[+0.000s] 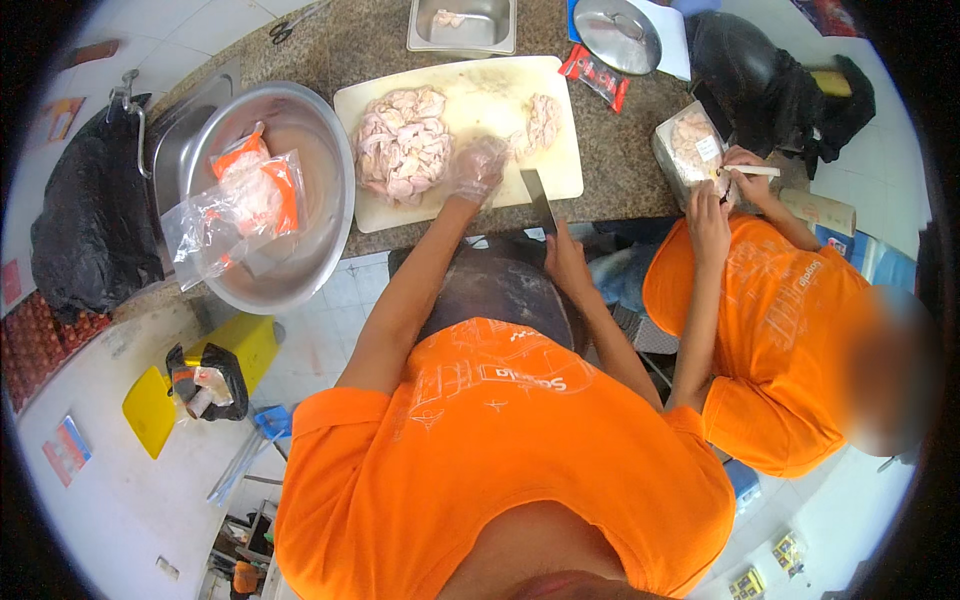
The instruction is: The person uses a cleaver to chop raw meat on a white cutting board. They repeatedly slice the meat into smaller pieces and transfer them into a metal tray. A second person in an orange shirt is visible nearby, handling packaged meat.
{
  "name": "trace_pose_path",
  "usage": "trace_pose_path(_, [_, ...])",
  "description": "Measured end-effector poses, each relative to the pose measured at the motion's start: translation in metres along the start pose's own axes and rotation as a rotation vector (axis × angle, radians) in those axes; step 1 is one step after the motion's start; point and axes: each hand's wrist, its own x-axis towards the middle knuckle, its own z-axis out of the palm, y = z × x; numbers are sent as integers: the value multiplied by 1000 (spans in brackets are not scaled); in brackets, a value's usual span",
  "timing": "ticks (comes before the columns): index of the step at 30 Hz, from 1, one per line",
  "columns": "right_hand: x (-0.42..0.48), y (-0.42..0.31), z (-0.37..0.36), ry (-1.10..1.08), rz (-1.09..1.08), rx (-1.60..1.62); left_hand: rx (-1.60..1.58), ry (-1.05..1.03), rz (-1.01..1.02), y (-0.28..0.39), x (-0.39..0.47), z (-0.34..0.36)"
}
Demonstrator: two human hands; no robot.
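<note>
A white cutting board (480, 82) lies on the speckled stone counter before me. On its left part is a large heap of pale raw meat pieces (403, 142), which look like chicken skin. My left hand (480, 166), in a clear plastic glove, rests on the board just right of that heap; its fingers are blurred, and whether they hold a piece is unclear. A smaller pile of raw pieces (543, 122) lies farther right. My bare right hand (567, 259) grips a knife with a broad blade (538, 196), its tip over the board's near edge.
A large metal basin (341, 180) with plastic packages stands left, by the sink's faucet (135, 112). Behind the board are a steel pan (461, 49), scissors (281, 31), a red packet (596, 77) and a metal lid (619, 37). A co-worker at right handles a filled plastic container (675, 169).
</note>
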Motion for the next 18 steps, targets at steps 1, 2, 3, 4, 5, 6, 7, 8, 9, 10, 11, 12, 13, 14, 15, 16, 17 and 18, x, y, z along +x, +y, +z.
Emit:
trace_pose_path(1, [-9, -5, -5, 14, 12, -45, 142, -40, 4, 0, 3, 2])
trace_pose_path(2, [-7, -11, -11, 10, -10, -17, 66, 38, 30, -3, 1, 5])
trace_pose_path(3, [0, -32, -21, 7, -38, 17, -2, 117, 58, -15, -2, 18])
trace_pose_path(4, [9, -43, -27, 15, -55, 53, -76, 191, 99, -16, 0, 18])
trace_pose_path(5, [26, -38, -18, 73, -130, -24, -239, 192, 52, -17, -1, 17])
trace_pose_path(6, [43, -29, -10, 141, -188, -100, -409, 178, 18, -7, -6, 7])
trace_pose_path(7, [54, -34, -10, 173, -128, -61, -570, 166, -33, -5, -14, -3])
trace_pose_path(8, [63, -38, -10, 206, -68, -21, -494, 127, -53, -3, -19, -14])
trace_pose_path(9, [71, -44, -11, 229, -15, 14, -416, 96, -83, -5, -25, -20])
trace_pose_path(10, [76, -49, -10, 217, 17, 49, -340, 63, -112, -6, -28, -24])
trace_pose_path(11, [75, -54, -6, 182, -4, 27, -316, 70, -78, -10, -26, -18])
trace_pose_path(12, [71, -66, -3, 134, -40, 3, -288, 87, -59, -21, -27, -4])
trace_pose_path(13, [67, -74, 0, 87, -72, -23, -262, 101, -39, -32, -29, 10])
trace_pose_path(14, [68, -71, 7, 99, -76, -26, -224, 96, -11, -42, -30, 20])
trace_pose_path(15, [69, -70, 4, 108, -44, -12, -191, 86, 18, -44, -31, 24])
trace_pose_path(16, [70, -70, 1, 115, -14, 0, -157, 77, 47, -46, -33, 28])
trace_pose_path(17, [71, -71, -1, 122, 15, 12, -156, 31, -24, -47, -34, 32])
trace_pose_path(18, [67, -70, 2, 136, 2, 4, -161, -27, -83, -40, -33, 28])
